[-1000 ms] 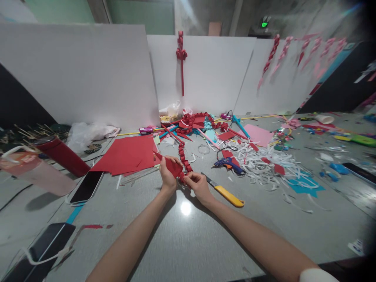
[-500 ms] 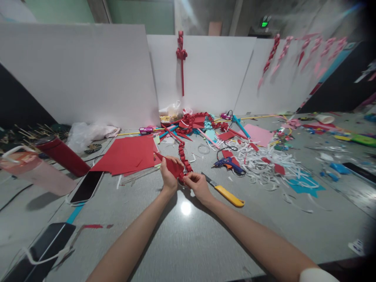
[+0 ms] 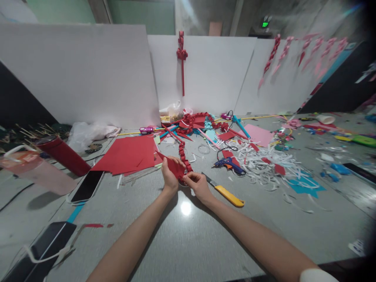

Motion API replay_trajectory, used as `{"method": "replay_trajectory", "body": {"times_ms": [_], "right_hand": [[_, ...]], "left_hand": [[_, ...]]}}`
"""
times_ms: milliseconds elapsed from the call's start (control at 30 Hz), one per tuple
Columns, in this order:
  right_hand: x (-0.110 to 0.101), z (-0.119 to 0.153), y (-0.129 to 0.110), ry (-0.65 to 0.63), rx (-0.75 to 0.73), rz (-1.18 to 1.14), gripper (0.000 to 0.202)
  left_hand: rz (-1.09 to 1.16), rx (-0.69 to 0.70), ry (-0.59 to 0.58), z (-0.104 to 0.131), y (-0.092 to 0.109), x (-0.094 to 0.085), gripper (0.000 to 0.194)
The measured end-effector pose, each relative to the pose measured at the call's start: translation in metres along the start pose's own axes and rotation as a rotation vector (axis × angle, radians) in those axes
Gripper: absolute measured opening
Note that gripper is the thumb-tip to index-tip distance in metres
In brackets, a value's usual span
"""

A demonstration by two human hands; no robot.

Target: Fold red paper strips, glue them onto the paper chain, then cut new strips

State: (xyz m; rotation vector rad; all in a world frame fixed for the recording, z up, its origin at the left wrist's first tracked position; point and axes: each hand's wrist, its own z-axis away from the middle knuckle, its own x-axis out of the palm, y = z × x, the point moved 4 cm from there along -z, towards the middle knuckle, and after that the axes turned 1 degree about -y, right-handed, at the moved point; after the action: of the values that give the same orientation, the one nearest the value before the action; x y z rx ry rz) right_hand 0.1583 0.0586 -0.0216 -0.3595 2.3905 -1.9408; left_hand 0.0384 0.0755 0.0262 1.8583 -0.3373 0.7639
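- From where I stand, the fingers hide the spot where the red chain (image 3: 182,152) meets the folded red paper (image 3: 174,166), so I can't make out how the two join, or if they do.
- The left hand (image 3: 170,178) is cupped round that folded paper, thumb on the near side and fingers behind.
- The right hand (image 3: 200,186) is closed in a pinch at the chain's near end; its curled fingers are partly hidden.
- The chain runs from the fingertips away towards the heap of red and blue paper bits (image 3: 190,122) by the white boards (image 3: 205,74).
- The dark device (image 3: 44,250) is cut off at the lower left, and the white sleeve (image 3: 317,276) at the lower right.
- Between the forearms, the worktop (image 3: 182,239) is bare towards its near edge.
- Right of the hands there's less room: the yellow knife (image 3: 229,196) points its blade at the right hand, touching or not I can't tell, with the glue gun (image 3: 229,164) and white paper strips (image 3: 264,164) beyond.
- On the left, the red sheets (image 3: 129,154) lie near the left hand.
- Compared with half a second ago, the hands have barely shifted, and the knife and glue gun haven't moved.
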Motion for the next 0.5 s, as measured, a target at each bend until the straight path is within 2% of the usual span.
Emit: {"method": "replay_trajectory", "body": {"times_ms": [300, 500], "right_hand": [[-0.002, -0.003, 0.01, 0.024, 0.016, -0.009, 0.036], [-0.002, -0.003, 0.014, 0.03, 0.028, -0.014, 0.034]], "left_hand": [[0.062, -0.085, 0.025, 0.001, -0.002, 0.002, 0.052], [0.146, -0.137, 0.08, -0.003, -0.01, -0.004, 0.047]]}}
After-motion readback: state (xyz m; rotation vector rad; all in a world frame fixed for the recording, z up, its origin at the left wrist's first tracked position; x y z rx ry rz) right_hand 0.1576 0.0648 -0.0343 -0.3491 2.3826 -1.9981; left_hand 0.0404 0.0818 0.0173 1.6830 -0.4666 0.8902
